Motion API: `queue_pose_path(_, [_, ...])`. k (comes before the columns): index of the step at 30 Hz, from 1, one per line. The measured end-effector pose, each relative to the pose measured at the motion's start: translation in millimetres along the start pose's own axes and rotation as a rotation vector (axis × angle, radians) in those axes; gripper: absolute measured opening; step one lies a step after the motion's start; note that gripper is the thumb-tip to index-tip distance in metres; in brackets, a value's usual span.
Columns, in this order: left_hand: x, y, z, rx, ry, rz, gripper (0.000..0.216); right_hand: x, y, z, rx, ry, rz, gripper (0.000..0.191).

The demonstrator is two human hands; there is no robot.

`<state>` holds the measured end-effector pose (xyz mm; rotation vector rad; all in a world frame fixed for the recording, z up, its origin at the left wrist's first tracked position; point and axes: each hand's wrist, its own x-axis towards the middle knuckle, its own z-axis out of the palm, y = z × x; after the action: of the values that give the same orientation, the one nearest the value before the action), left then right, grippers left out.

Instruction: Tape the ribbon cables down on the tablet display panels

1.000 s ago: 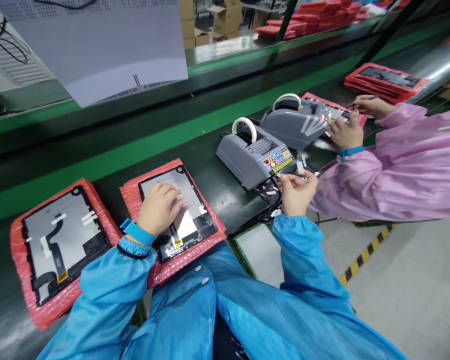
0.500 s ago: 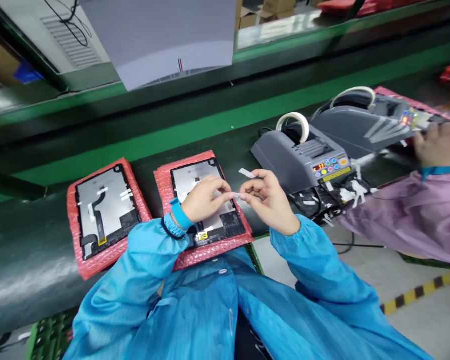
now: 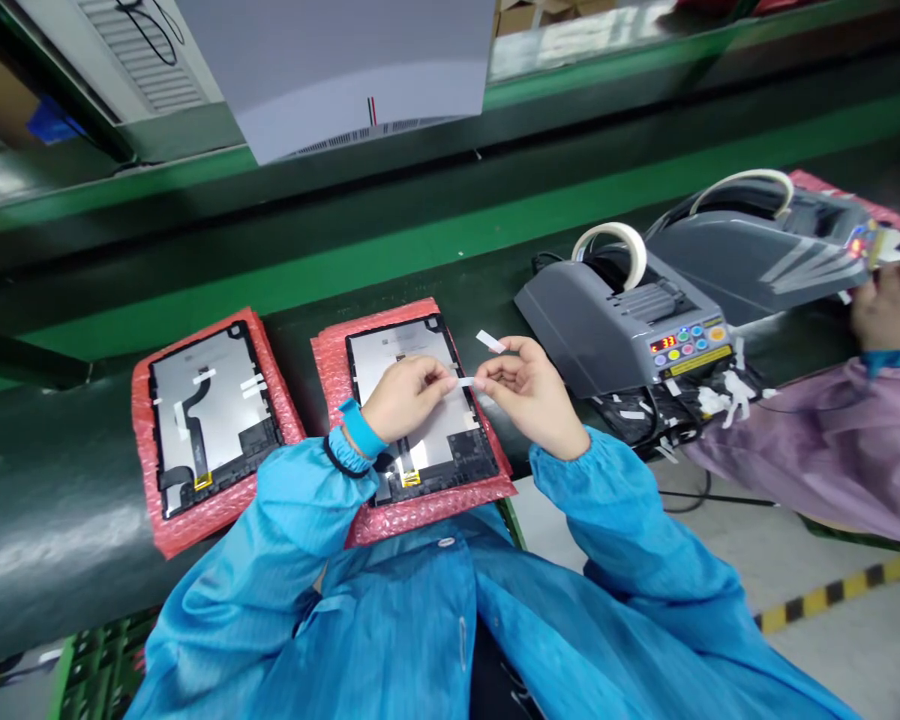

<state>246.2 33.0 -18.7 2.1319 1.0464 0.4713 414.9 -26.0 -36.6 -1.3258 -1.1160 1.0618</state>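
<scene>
Above the panel (image 3: 439, 437), both hands (image 3: 407, 398) (image 3: 532, 397), pinching a white strip (image 3: 466, 382) (second tab (image 3: 489, 342) at the right one)

The light is cool and mostly even, and seems to come from above. A soft pale glare lies on the dark table (image 3: 67, 545) at the left. The left hand (image 3: 406, 398) and the right hand (image 3: 534, 400) look fairly sharp. The red number 33 glows brightly on the near machine (image 3: 592, 325). At the right edge, the co-worker's hand (image 3: 896, 310) is blurred, and the far machine (image 3: 757, 255) looks stretched.
</scene>
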Motion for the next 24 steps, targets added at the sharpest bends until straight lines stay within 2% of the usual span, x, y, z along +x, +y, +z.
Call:
queue_pose_path(4, [1.5,2.4,3.2,0.04,-0.013,-0.079,0.015,4.5,2.8,1.2,0.016,0.0,0.026,0.047])
queue_pose_path(9, [4.9,9.8,10.9,0.305,-0.05,-0.217,0.02,13.2,13.2,-0.6,-0.034,-0.007,0.079,0.049])
queue_pose_path(14, [5.4,12.2,17.8,0.436,-0.112,-0.192,0.023,17.2,23.2,-1.8,-0.134,-0.027,0.107,0.044])
queue_pose_path(24, [4.8,10.0,21.6,0.457,-0.114,-0.157,0.024,17.9,24.9,-2.8,-0.214,-0.063,0.101,0.042])
